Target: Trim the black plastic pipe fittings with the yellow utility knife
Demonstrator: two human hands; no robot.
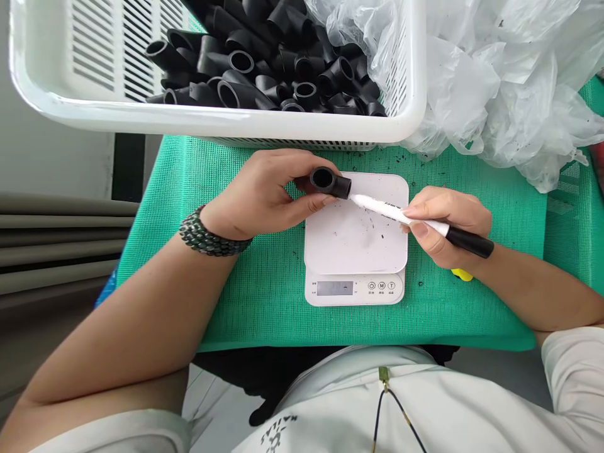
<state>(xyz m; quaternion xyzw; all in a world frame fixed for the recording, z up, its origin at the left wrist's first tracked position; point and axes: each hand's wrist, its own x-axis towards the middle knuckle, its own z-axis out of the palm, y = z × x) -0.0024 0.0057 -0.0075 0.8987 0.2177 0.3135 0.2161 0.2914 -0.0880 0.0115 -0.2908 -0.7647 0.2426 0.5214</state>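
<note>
My left hand point(278, 192) is closed on a short black rubber tube fitting point(340, 187) with a side opening, held above the left part of a white digital scale point(356, 233). Between the thumb and fingers of my right hand point(446, 220) is a white marker pen point(384, 209) with a black end. The pen's white tip meets the rim of the fitting's small opening, or lies just beside it; I cannot tell which. Small dark crumbs dot the scale's plate. Its display is too faint to read.
A white slotted basket point(236, 123) with many black tube fittings point(278, 56) stands at the back. Crumpled clear plastic bags point(486, 82) lie at the right. Green mesh point(264, 302) covers the table. Something yellow point(462, 274) shows under my right wrist.
</note>
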